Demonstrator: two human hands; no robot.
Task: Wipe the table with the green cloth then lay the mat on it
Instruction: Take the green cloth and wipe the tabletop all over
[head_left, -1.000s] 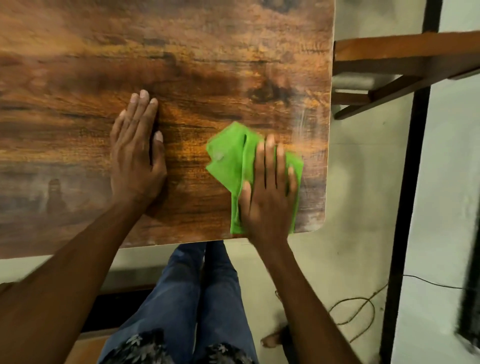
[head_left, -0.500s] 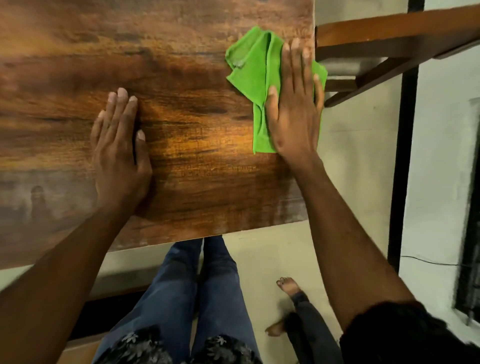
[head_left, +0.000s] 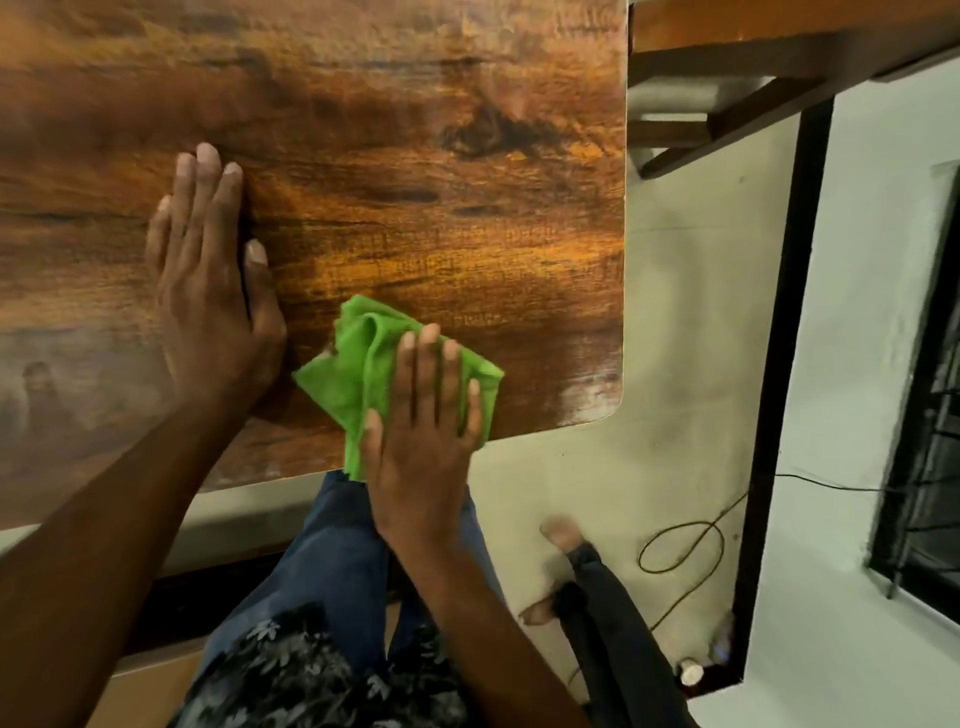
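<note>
Here, right hand (head_left: 421, 431) flat, fingers extended, pressing crumpled green cloth (head_left: 363, 374) at table (head_left: 467, 182) near edge.
Cloth's long axis runs near-to-far; left hand (head_left: 213, 291) lies open, empty.

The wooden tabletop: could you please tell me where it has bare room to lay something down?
The brown wood-grain tabletop is bare across its far half and along its right edge, beyond the crumpled green cloth. The near edge is crowded: the left hand lies flat there, the right hand presses the cloth.

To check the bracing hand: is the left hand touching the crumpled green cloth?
Apart. The head view shows bare brown wooden table between left hand and green cloth.
</note>
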